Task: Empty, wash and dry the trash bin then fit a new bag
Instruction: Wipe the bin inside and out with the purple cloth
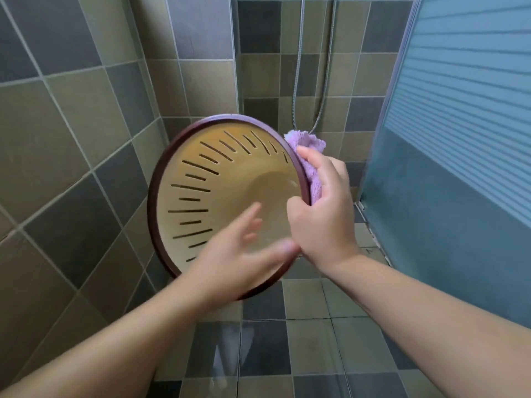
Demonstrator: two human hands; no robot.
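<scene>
A person in a tiled shower corner holds the trash bin (218,179) up off the floor, its open mouth tipped toward the onlooker, so that the slotted yellow wall and bare base show inside the dark purple rim. The right hand (321,214) grips a lilac cloth (309,159) and presses it over the bin's right-hand rim, thumb inside the bin and fingers curled round the outside. The left hand (244,248), blurred with movement, lies across the bin's lower rim with fingers spread and relaxed; whether it bears any of the weight cannot be told. A shower hose (321,90) hangs on the wall behind the bin, and a frosted glass screen (459,139) stands to its right. The bin is empty, so emptying looks done and the work appears to be at the wiping stage. No new bag is in sight; fitting one remains.
</scene>
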